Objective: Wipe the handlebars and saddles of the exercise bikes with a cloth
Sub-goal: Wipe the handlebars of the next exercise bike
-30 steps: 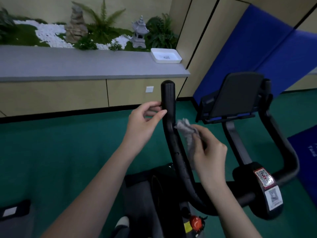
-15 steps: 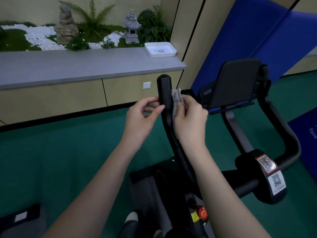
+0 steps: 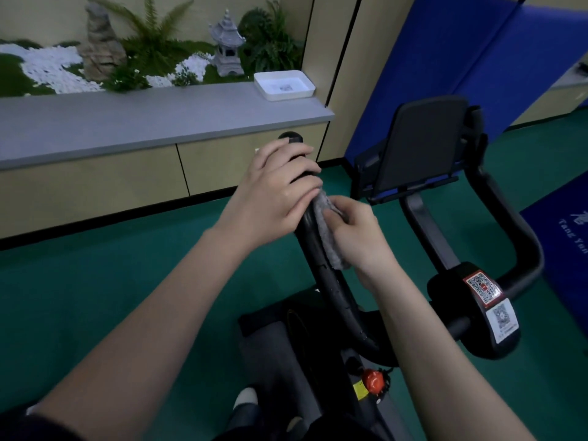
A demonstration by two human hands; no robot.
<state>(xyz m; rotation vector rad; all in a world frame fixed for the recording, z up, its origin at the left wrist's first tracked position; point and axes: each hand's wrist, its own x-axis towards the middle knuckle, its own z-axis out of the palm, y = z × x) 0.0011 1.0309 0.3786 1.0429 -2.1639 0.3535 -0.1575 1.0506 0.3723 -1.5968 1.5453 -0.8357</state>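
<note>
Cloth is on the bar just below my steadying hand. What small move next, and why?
Probably slide the right hand with the cloth down the handlebar toward its bend: the left hand covers the top, and the lower stretch lies bare.

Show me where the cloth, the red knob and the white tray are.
cloth (image 3: pixel 331 246): head view, middle of its grey fold.
red knob (image 3: pixel 374 381): head view, its round top.
white tray (image 3: pixel 286 96): head view, its front wall.

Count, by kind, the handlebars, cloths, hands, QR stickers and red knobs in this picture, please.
Handlebar: 1
Cloth: 1
Hands: 2, left hand gripping the handlebar, right hand holding the cloth
QR stickers: 2, upper, lower
Red knob: 1
Total: 7
</note>
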